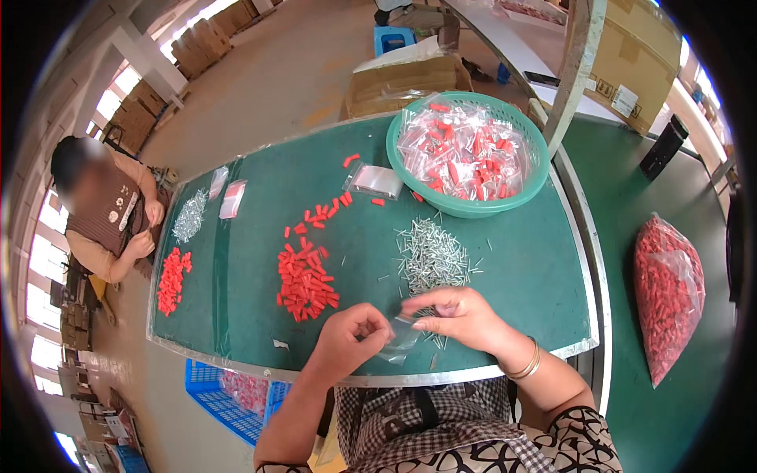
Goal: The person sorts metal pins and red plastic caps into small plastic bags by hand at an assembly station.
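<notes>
Near the front edge of the green table (pixel 363 252), my left hand (pixel 352 335) pinches one side of a small clear plastic bag (pixel 402 344). My right hand (pixel 460 317) is at the other side of the bag, thumb and fingertips closed at its upper edge. Whether screws are between those right fingers is too small to tell. Just beyond my right hand spreads a pile of small silver screws (pixel 430 256). To the left of it lies a heap of red plastic plugs (pixel 303 280), with a trail of loose ones running toward the back.
A green basket (pixel 402 185) full of filled bags stands at the back right. A stack of flat bags (pixel 377 181) lies beside it. A co-worker (pixel 106 205) sits at the left end near more plugs and screws. A large bag of red plugs (pixel 669 296) rests on the right-hand table.
</notes>
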The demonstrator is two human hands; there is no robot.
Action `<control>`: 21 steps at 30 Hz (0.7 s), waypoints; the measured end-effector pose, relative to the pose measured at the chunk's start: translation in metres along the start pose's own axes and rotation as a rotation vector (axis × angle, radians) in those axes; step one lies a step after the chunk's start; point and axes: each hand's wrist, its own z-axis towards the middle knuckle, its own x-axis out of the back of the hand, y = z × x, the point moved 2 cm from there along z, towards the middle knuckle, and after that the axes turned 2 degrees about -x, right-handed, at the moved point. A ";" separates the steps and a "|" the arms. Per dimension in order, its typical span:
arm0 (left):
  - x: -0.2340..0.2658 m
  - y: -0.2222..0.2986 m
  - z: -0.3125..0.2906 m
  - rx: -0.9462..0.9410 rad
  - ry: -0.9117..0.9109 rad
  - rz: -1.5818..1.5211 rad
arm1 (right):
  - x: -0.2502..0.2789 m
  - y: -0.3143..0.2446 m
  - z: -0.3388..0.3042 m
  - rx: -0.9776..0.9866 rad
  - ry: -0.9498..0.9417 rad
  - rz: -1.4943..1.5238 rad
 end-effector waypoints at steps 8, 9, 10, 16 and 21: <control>-0.015 -0.008 0.001 0.004 0.141 -0.385 | -0.020 -0.002 -0.002 -0.036 0.141 -0.115; -0.022 -0.015 0.000 0.039 0.184 -0.319 | -0.024 0.001 -0.002 -0.038 0.143 -0.118; -0.028 -0.018 0.001 0.072 0.233 -0.251 | -0.026 0.006 -0.002 -0.046 0.182 -0.106; -0.039 -0.024 0.002 -0.001 0.376 -0.217 | -0.035 0.014 -0.002 -0.033 0.317 -0.173; -0.042 -0.026 0.003 -0.030 0.390 -0.256 | -0.039 0.027 0.003 0.068 0.424 -0.200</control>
